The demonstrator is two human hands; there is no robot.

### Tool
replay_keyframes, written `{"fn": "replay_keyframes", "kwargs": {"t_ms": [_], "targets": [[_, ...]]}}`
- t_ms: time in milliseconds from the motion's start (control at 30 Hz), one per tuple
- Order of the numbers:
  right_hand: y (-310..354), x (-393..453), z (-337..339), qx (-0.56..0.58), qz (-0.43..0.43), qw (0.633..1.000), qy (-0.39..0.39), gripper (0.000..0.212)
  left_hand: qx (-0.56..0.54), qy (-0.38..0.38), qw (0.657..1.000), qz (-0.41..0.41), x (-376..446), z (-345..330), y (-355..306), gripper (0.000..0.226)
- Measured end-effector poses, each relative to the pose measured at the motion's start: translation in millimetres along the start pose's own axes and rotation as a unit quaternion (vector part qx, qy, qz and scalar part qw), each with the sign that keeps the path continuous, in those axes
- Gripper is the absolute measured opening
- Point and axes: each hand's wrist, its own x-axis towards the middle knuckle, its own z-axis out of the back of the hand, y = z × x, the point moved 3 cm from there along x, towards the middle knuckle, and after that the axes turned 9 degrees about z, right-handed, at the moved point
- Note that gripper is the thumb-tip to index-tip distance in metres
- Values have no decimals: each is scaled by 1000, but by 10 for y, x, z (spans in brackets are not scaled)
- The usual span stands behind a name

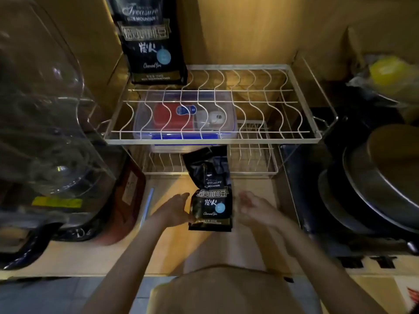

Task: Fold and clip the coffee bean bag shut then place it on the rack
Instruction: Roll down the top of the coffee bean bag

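Observation:
A black coffee bean bag [210, 196] stands upright on the wooden counter, just in front of the wire rack [213, 137]. Its top is open and crumpled, leaning back under the rack's upper shelf. My left hand [175, 210] rests against the bag's lower left side, fingers apart. My right hand [251, 207] hovers open a little to the bag's right, blurred, not touching it. A second, larger black coffee bag [149, 41] stands on the back left corner of the rack's upper shelf. A light blue stick, possibly the clip [147, 206], lies on the counter to the left.
A clear plastic box [181, 118] with a red item sits on the lower shelf under the upper wires. Large clear plastic jugs [45, 132] crowd the left. Stacked dark pans [374, 189] fill the right. A yellow object in plastic [390, 71] sits at the back right.

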Motion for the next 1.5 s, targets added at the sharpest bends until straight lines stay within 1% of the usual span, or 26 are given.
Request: {"fn": "replay_keyframes", "kwargs": {"t_ms": [67, 100, 200, 267, 333, 367, 467, 533, 633, 733, 833, 900, 1000, 1100, 1167, 1233, 1267, 1300, 1333, 1367, 1400, 1433, 1467, 1500], "targets": [[-47, 14, -91, 52, 8, 998, -16, 71, -56, -7, 998, 0, 28, -84, 24, 99], [-89, 15, -162, 81, 16, 997, -10, 79, -84, -6, 996, -3, 33, -153, 44, 103], [-173, 59, -334, 152, 20, 988, -16, 91, -175, -23, 984, -17, 50, -293, 78, 110], [-187, 106, -418, 223, 14, 974, -18, 99, -243, -23, 970, -23, 73, -331, 108, 111], [-218, 171, -488, 267, 4, 964, -14, 97, -315, 3, 949, -18, 120, -375, 129, 108], [-229, 201, -504, 277, -2, 961, -11, 91, -341, 18, 940, -18, 147, -387, 128, 104], [-246, 249, -498, 291, -39, 956, -10, 69, -379, 43, 924, -23, 222, -398, 112, 85], [-267, 250, -499, 291, -60, 955, -10, 63, -391, 50, 919, -17, 254, -414, 111, 81], [-294, 258, -499, 280, -67, 957, -19, 66, -396, 49, 917, -12, 286, -471, 132, 81], [-224, 283, -489, 256, -38, 966, -23, 73, -401, 36, 915, -15, 288, -482, 151, 84], [-176, 310, -480, 211, -4, 976, -50, 80, -382, -5, 923, -32, 278, -455, 148, 87], [-166, 313, -469, 175, 17, 981, -82, 81, -376, -44, 924, -51, 270, -435, 118, 80], [-149, 297, -468, 156, 48, 980, -115, 79, -349, -90, 931, -64, 243, -421, 64, 72], [-143, 284, -490, 132, 53, 982, -124, 78, -291, -104, 949, -59, 178, -405, 18, 69], [-171, 274, -500, 122, 44, 984, -125, 76, -237, -80, 967, -50, 106, -388, -51, 67], [-187, 257, -505, 116, 41, 984, -131, 73, -151, -25, 988, -11, -3, -325, -131, 65], [-188, 252, -505, 113, 43, 984, -135, 72, -69, 18, 997, 19, -87, -251, -180, 64], [-183, 250, -511, 107, 48, 984, -137, 71, 21, 67, 997, 40, -193, -153, -236, 61], [-180, 247, -518, 109, 53, 983, -140, 70, 86, 106, 990, 35, -305, -44, -308, 56], [-176, 241, -529, 114, 56, 982, -142, 66, 113, 122, 986, 0, -421, 82, -418, 50], [-173, 230, -547, 133, 58, 979, -146, 61, 100, 114, 987, -61, -545, 215, -564, 43], [-173, 217, -566, 131, 64, 978, -152, 56, 64, 83, 985, -134, -666, 349, -731, 36], [-166, 203, -580, 121, 70, 977, -162, 53, 30, 33, 978, -206, -765, 469, -889, 29], [-155, 190, -591, 90, 77, 978, -170, 54, 15, -28, 964, -264, -826, 562, -1022, 28]]}}
